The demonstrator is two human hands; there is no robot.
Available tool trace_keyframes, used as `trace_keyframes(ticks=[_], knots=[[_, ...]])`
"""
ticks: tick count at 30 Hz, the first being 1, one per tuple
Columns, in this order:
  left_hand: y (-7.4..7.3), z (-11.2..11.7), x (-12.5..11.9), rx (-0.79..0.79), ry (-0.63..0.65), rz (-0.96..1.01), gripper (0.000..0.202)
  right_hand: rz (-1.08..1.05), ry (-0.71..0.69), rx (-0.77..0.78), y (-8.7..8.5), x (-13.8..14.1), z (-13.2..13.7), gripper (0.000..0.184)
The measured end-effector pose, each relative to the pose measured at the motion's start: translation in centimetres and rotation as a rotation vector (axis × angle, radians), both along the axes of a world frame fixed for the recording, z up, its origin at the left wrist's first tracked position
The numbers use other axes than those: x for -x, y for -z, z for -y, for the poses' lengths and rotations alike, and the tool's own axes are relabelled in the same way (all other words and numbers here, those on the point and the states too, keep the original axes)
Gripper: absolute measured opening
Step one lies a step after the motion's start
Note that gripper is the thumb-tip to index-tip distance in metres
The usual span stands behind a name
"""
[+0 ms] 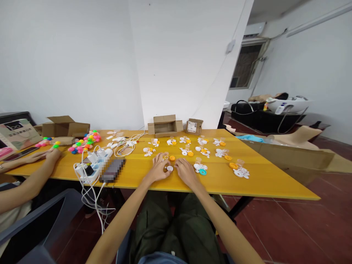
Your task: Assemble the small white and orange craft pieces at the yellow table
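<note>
My left hand (158, 169) is curved over the near edge of the yellow table, its thumb and forefinger closed at a small white plastic disc (169, 168). Just to the right, my right hand (187, 171) has its fingers bent and drawn together, tips down near the tabletop; anything between them is too small to make out. An orange ring-shaped piece (172, 158) lies beyond the gap between both hands. A clear plastic cup (165, 155) stands by the left fingertips. To the right of my right hand lies a cluster of white pieces (196, 167) with a teal ring (202, 172).
Several similar clusters with orange rings (233, 166) are spread over the table (264, 179). Two cardboard boxes (165, 126) stand against the wall. Leftward are a power strip (95, 168), cables, a blurred-out dark device (112, 170), colourful balls (86, 141) and another person's hands (51, 156).
</note>
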State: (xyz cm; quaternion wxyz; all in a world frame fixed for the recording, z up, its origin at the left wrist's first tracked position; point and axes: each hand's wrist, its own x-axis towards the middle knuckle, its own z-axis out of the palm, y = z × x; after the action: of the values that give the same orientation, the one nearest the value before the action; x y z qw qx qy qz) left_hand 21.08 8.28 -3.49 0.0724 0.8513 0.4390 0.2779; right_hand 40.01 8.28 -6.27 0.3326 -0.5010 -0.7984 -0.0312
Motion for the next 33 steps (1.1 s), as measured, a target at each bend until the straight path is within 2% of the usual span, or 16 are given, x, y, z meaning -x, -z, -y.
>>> trace_keyframes(ticks=[16,23,28,33], knots=[[0.7,-0.3,0.1,-0.025,-0.001,0.007,0.017,-0.049,-0.009,0.008,0.1,-0.1,-0.1,0.019],[0.0,0.1,-0.1,0.005,0.013,0.000,0.013,-0.162,-0.092,0.033,-0.3,-0.2,0.2,0.018],[-0.3,0.3,-0.1,0.023,0.013,0.003,0.012,-0.171,-0.193,0.056,-0.9,-0.1,0.6,0.020],[-0.4,0.3,-0.1,0.021,0.025,0.017,0.010,-0.170,-0.210,0.074,-1.1,-0.1,0.7,0.021]])
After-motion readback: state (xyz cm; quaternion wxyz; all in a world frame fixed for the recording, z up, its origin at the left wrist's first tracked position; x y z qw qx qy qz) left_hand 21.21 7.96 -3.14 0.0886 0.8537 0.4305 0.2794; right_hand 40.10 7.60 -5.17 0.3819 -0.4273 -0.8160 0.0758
